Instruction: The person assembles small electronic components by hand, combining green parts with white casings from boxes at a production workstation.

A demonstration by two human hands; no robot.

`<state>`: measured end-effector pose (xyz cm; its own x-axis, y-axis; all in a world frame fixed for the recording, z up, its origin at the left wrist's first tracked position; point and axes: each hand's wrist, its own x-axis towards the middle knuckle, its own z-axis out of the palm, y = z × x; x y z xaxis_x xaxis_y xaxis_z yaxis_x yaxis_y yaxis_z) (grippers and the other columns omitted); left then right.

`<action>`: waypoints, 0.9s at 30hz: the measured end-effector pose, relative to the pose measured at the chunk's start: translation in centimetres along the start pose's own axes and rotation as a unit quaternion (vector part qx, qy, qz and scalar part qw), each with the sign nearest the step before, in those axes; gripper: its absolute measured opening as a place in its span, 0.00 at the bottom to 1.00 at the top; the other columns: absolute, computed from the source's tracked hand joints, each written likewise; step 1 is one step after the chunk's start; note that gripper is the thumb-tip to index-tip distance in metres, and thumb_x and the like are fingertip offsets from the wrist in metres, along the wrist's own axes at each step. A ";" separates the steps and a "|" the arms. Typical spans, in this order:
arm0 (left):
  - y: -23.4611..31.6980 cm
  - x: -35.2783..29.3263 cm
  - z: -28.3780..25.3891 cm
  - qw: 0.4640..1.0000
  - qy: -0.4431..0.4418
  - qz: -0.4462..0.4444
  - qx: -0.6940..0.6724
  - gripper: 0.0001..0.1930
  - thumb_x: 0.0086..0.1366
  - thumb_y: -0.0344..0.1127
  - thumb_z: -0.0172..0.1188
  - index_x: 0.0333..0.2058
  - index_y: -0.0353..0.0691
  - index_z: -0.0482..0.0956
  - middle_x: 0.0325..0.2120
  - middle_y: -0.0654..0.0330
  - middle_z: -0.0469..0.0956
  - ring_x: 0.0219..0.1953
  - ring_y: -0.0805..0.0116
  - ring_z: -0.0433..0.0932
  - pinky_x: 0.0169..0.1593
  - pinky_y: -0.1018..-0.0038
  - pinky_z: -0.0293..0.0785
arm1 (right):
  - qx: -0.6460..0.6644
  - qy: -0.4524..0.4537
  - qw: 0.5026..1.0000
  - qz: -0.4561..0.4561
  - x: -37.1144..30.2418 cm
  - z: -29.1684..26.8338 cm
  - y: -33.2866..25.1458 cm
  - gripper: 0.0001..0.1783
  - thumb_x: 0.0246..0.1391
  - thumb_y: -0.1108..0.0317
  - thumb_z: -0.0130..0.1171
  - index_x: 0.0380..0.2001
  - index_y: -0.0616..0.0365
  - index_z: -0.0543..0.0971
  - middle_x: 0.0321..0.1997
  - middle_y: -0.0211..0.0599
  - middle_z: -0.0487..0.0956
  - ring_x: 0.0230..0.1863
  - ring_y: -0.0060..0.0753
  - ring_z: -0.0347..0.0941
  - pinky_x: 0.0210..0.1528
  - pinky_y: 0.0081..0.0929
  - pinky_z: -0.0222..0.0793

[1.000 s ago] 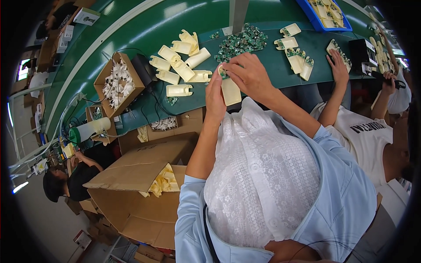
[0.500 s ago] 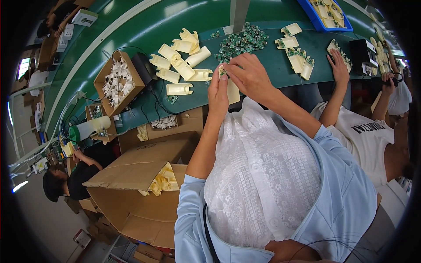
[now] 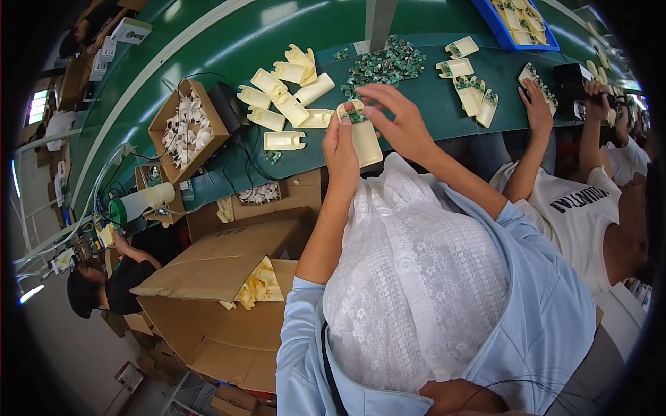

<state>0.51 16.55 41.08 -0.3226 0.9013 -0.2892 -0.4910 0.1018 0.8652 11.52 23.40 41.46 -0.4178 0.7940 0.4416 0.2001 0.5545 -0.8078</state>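
Green table (image 3: 506, 73), heaped boards (image 3: 386, 64) just beyond my right hand (image 3: 401, 126). My left hand (image 3: 341, 151): one shell (image 3: 366, 144) held, single board (image 3: 354, 116) in its far end. My right hand: fingers parted beside the shell.

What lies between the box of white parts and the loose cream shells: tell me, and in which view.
A black box sits between the cardboard box of white parts and the loose cream shells; the head view shows it.
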 end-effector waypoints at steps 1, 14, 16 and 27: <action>0.0 0.0 -0.1 1.000 0.000 0.000 0.000 0.18 0.70 0.36 0.42 0.54 0.33 0.68 0.41 0.59 0.76 0.41 0.75 0.76 0.42 0.78 0.73 | 0.116 -0.039 0.986 0.110 -0.1 -0.2 0.3 0.14 0.54 0.74 0.53 0.45 0.63 0.76 0.42 0.37 0.76 0.43 0.31 0.72 0.43 0.27 0.68; -1.3 0.5 -0.3 0.999 -0.001 0.035 0.015 0.17 0.71 0.36 0.41 0.53 0.35 0.69 0.41 0.62 0.75 0.40 0.78 0.74 0.41 0.81 0.72 | 0.242 -0.043 0.948 0.203 -1.9 1.5 1.4 0.17 0.60 0.74 0.46 0.51 0.61 0.72 0.43 0.34 0.77 0.38 0.20 0.69 0.43 0.21 0.68; -1.3 0.4 -0.4 0.999 -0.003 0.041 0.031 0.17 0.70 0.34 0.41 0.54 0.33 0.68 0.45 0.58 0.74 0.43 0.73 0.76 0.45 0.78 0.73 | 0.243 -0.033 0.948 0.203 -2.0 1.7 1.4 0.17 0.59 0.75 0.46 0.51 0.61 0.72 0.43 0.34 0.76 0.38 0.20 0.69 0.43 0.21 0.67; -0.9 0.2 -0.3 0.998 -0.012 0.007 -0.054 0.18 0.70 0.35 0.42 0.54 0.33 0.67 0.44 0.58 0.74 0.43 0.72 0.76 0.45 0.78 0.74 | 0.226 -0.033 0.958 0.172 -2.0 1.7 0.7 0.18 0.60 0.75 0.45 0.53 0.59 0.70 0.46 0.34 0.73 0.42 0.21 0.68 0.45 0.20 0.65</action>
<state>0.64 16.53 40.11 -0.3112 0.9123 -0.2663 -0.5707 0.0447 0.8200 11.00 21.72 39.37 -0.4541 0.8848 0.1048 -0.0621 0.0860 -0.9944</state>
